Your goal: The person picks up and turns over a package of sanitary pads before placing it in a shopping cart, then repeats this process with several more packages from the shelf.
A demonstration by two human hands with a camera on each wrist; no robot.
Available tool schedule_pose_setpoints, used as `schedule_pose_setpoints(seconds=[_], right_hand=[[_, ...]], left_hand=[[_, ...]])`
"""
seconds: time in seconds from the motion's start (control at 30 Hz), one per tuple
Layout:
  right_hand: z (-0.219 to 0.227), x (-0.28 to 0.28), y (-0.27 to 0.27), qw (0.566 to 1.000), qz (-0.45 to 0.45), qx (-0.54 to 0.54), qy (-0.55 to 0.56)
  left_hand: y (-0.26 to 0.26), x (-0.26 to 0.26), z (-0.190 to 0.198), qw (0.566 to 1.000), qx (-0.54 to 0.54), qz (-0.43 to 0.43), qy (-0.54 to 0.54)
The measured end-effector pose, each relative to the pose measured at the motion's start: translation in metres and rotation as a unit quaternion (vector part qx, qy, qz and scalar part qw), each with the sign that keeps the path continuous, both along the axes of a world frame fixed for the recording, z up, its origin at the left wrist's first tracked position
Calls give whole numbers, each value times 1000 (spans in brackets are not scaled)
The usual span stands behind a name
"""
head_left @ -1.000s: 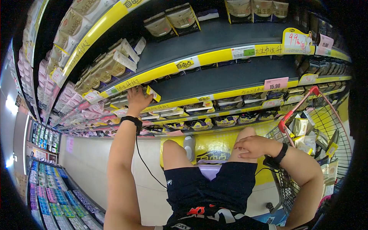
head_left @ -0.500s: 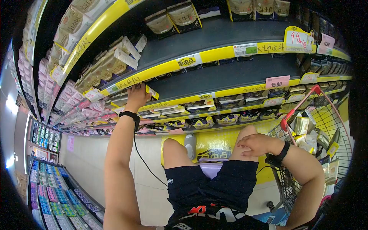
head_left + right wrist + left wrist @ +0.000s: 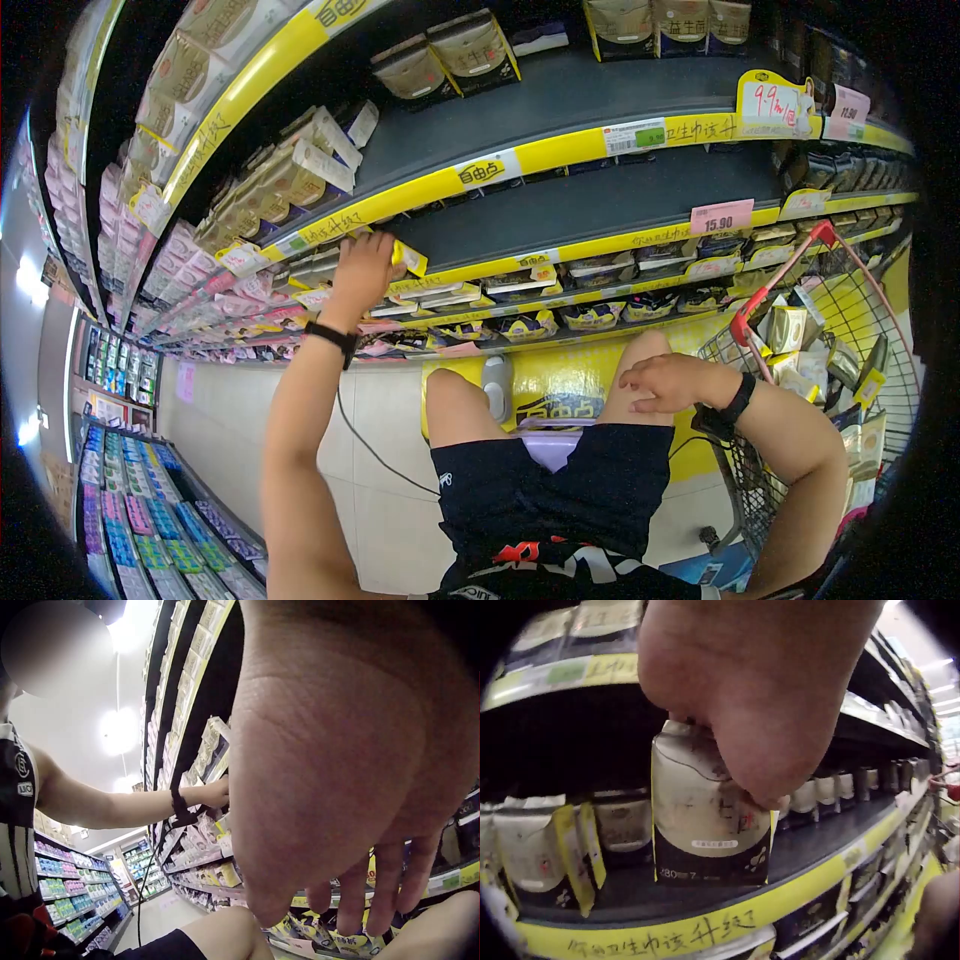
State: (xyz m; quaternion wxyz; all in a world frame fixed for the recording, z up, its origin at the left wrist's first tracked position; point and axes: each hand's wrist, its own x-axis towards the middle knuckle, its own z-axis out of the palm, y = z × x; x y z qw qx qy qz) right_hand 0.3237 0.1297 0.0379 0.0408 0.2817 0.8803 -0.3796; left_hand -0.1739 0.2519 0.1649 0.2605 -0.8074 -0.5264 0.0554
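Note:
My left hand (image 3: 364,272) is at the front of a middle shelf, and the yellow side of a package (image 3: 410,259) shows beside its fingers. In the left wrist view the same hand (image 3: 754,690) grips the top of this upright gold and black package (image 3: 705,817), thumb over its front; the other fingers are mostly hidden. On my bare thigh rests my right hand (image 3: 668,382), fingers loosely bent and holding nothing. The right wrist view shows its palm (image 3: 337,757) close up, fingers hanging down.
Gold packages (image 3: 285,180) stand in a row on the shelf above. A red-handled wire cart (image 3: 742,328) with several packages is at my right. Yellow label strips (image 3: 555,148) edge the shelves. A cable (image 3: 370,450) hangs from my left wrist.
My left hand and the gripped package have shifted a little outward from the shelf, toward me. The right hand has stayed on the thigh.

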Motion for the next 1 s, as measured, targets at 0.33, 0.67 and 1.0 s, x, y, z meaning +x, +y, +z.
schedule_pose_setpoints(seconds=[0.33, 0.67, 1.0], right_hand=[[5, -2, 0, 1000, 12, -4, 15], [-4, 3, -5, 999, 0, 18, -47], [-19, 6, -1, 996, 22, 22, -87]], left_hand=[[-83, 77, 138, 968, 104, -195, -117], [-11, 94, 208, 950, 214, -203, -102], [42, 87, 204, 983, 127, -125, -43]])
